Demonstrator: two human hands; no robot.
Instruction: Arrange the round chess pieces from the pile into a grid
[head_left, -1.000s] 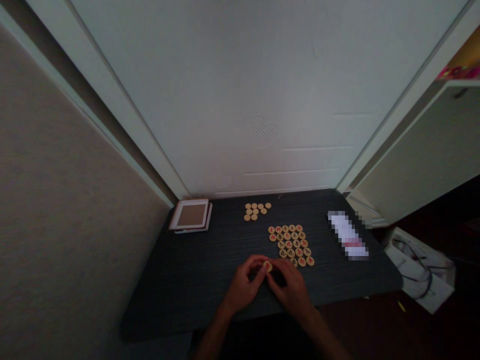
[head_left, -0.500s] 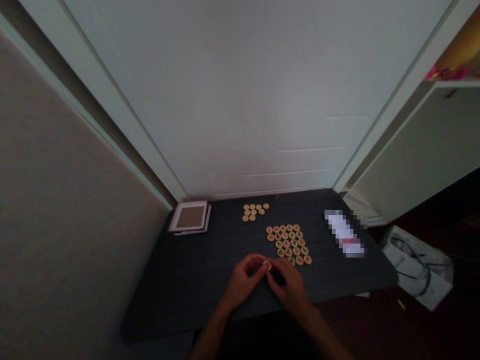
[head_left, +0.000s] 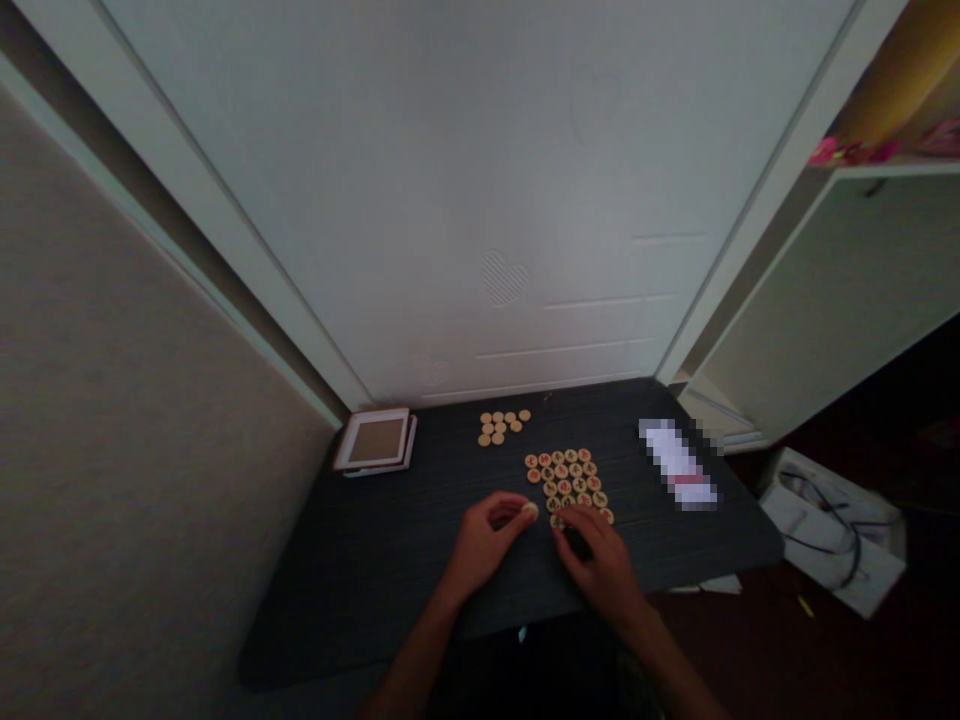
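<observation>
My left hand (head_left: 487, 540) is closed, pinching a round wooden Chinese chess piece (head_left: 530, 511) between thumb and fingertips just above the dark table (head_left: 375, 570). To its right, my right hand (head_left: 600, 565) has thumb and forefinger around another Chinese chess piece (head_left: 556, 521) at the near left corner of a block of pieces. That block of Chinese chess pieces (head_left: 564, 487) lies in rows, with red and black characters facing up. Part of its nearest row is hidden under my right fingers.
Several blank-looking round pieces (head_left: 498, 428) lie in a loose group near the white panel (head_left: 420, 200). Stacked frame-like boxes (head_left: 375, 441) sit at the back left. A blurred-out white item (head_left: 679, 465) rests at the right. Beside the table stands a white box with cables (head_left: 832, 530).
My hands have moved apart. The right moved to the near row of the block; the left stays with a piece in its fingertips. The whole view has shifted slightly.
</observation>
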